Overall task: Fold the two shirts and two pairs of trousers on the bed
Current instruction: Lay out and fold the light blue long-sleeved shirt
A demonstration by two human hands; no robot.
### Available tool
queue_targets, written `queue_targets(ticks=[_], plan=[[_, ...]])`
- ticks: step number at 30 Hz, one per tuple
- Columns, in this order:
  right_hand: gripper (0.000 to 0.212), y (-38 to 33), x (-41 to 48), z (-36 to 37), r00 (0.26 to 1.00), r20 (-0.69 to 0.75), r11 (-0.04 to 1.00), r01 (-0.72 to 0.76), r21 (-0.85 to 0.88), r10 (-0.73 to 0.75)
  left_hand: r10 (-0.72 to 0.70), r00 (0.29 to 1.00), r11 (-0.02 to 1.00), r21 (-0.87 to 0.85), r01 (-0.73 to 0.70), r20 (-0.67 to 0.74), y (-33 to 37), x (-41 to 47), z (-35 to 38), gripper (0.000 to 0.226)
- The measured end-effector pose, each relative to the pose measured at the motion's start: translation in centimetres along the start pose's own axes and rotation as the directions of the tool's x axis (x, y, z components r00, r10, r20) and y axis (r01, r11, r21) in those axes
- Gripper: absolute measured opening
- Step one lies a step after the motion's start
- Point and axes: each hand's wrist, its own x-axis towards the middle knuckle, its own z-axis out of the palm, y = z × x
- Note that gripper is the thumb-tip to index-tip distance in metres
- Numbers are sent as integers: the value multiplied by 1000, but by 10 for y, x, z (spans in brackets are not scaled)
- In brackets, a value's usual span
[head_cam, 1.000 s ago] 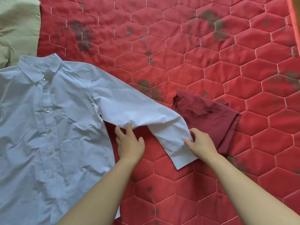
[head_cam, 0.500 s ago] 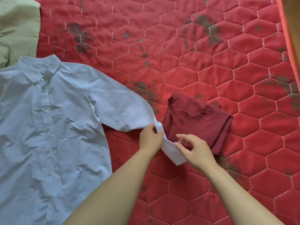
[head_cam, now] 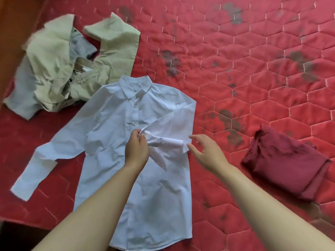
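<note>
Shirt sleeve (head_cam: 172, 125) in left hand (head_cam: 136, 149)

A red hexagon-quilted cover (head_cam: 253, 51) bears dark stains (head_cam: 230, 124); brown wood (head_cam: 10, 33) borders its far-left edge.

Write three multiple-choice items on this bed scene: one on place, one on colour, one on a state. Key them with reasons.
1. Where does the folded maroon garment lie? A on the shirt's collar; B under the spread-out sleeve; C on the bed cover, right of the white shirt, apart from it.
2. What colour is the bed cover? A blue; B red; C green.
3. How does the shirt's right-side sleeve lie? A folded across the chest; B spread out sideways; C tucked beneath the shirt.
Key: 1 C, red cover shows between them; 2 B, red quilted hexagons; 3 A, the left hand pinches it over the shirt front.
</note>
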Motion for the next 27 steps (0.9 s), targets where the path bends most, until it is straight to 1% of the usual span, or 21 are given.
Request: queue_targets(ticks=[2, 5, 8, 10, 11, 13, 15, 17, 18, 20, 21, 22, 23, 24, 27], plan=[[35, -37, 13, 32, 999, 8, 998, 36, -43, -35, 6, 1000, 1000, -12, -6, -25, -25, 26, -41, 18], [38, -91, 36, 91, 1000, 15, 998, 26, -64, -25, 52, 999, 999, -5, -52, -11, -65, 71, -94, 18], [42, -142, 64, 161, 1000, -4, 998, 2, -66, -2, 122, 989, 991, 34, -126, 88, -108, 120, -140, 18], [45, -171, 82, 206, 1000, 14, 997, -22, -70, 23, 153, 976, 980, 100, -170, 154, -139, 150, -168, 19], [46, -183, 91, 227, 999, 31, 997, -23, -73, 26, 170, 972, 974, 122, -191, 160, -154, 165, -181, 19], [47, -202, 108, 264, 998, 57, 996, -7, -84, 12, 214, 970, 962, 146, -230, 117, -181, 195, -211, 18], [48, -214, 123, 290, 999, 39, 994, 33, -107, -29, 239, 971, 961, 134, -240, 23, -208, 222, -243, 18], [48, -221, 134, 309, 997, 20, 990, 72, -123, -70, 194, 980, 971, 152, -185, -52, -240, 243, -272, 19], [48, -224, 138, 317, 996, 25, 988, 84, -127, -82, 150, 988, 971, 194, -139, -41, -257, 251, -282, 20], [50, -227, 146, 334, 995, 64, 986, 89, -143, -80, 32, 996, 945, 322, -58, 86, -287, 262, -289, 20], [51, -228, 149, 342, 994, 90, 985, 79, -157, -65, -11, 986, 923, 382, -55, 169, -298, 264, -286, 24], [52, -227, 152, 348, 993, 106, 983, 61, -171, -43, -27, 969, 902, 425, -82, 244, -305, 266, -278, 30], [53, -226, 154, 352, 994, 106, 982, 40, -182, -21, -19, 954, 879, 461, -126, 298, -308, 268, -269, 35], [53, -224, 157, 353, 996, 92, 982, 20, -189, -3, 5, 947, 850, 497, -173, 322, -307, 269, -257, 39], [51, -209, 165, 339, 1000, 10, 976, -18, -219, 20, 107, 945, 779, 565, -274, 310, -285, 278, -222, 54]])
